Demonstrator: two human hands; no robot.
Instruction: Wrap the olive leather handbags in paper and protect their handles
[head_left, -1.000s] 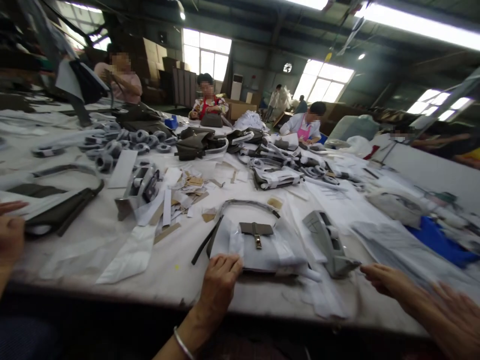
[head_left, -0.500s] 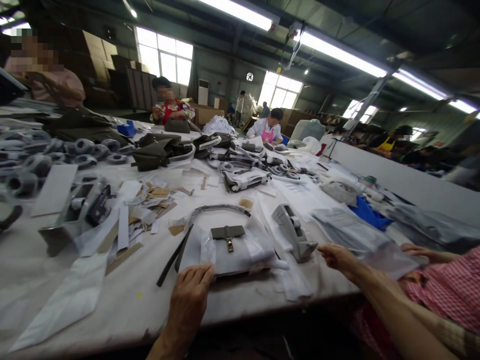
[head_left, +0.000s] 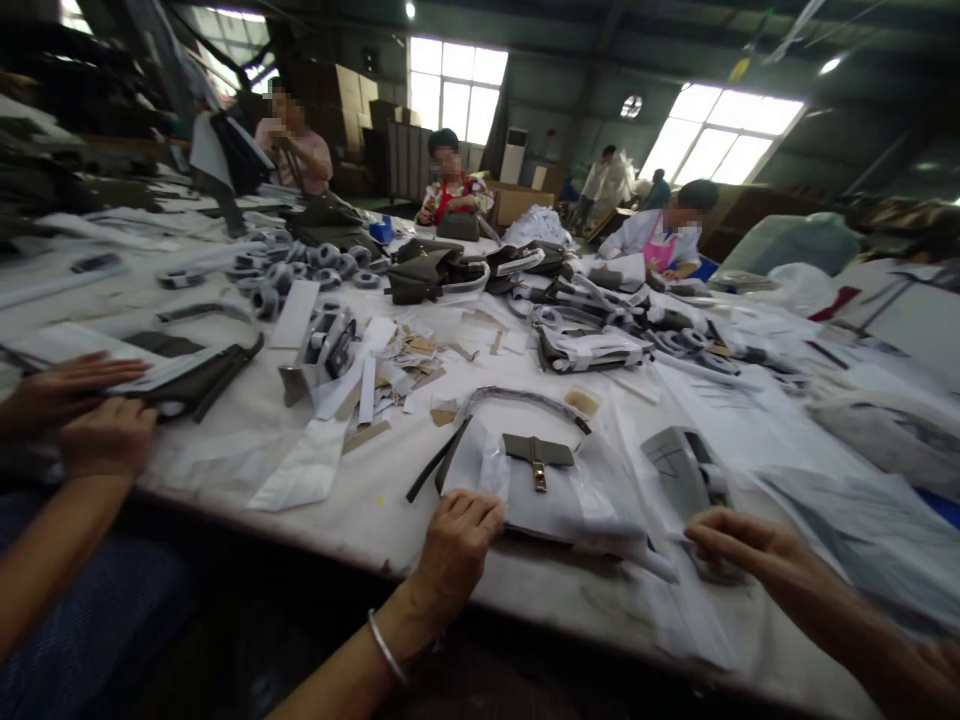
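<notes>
A handbag [head_left: 544,520] lies in front of me, its front wrapped in pale translucent film, with an olive flap and a metal clasp [head_left: 539,477] showing. Its handle [head_left: 525,396] curves up behind it, also wrapped. My left hand [head_left: 461,540] is closed on the bag's lower left edge, thumb and fingers together. To the right of the bag stands a grey tape dispenser [head_left: 679,470]. At its near end my right hand [head_left: 739,540] is closed in a pinch; what its fingertips hold, if anything, is too blurred to make out.
Paper and card scraps [head_left: 409,365] lie left of the bag, beside another tape dispenser [head_left: 322,340]. Wrapped bags [head_left: 592,345] and tape rolls are heaped farther back. A co-worker's hands [head_left: 109,430] rest on another bag at the left. Plastic bags [head_left: 847,530] lie at the right.
The view has turned left, bringing a co-worker's hands and bag into sight. My right hand has shifted to the dispenser's near end; my left stays on the handbag edge.
</notes>
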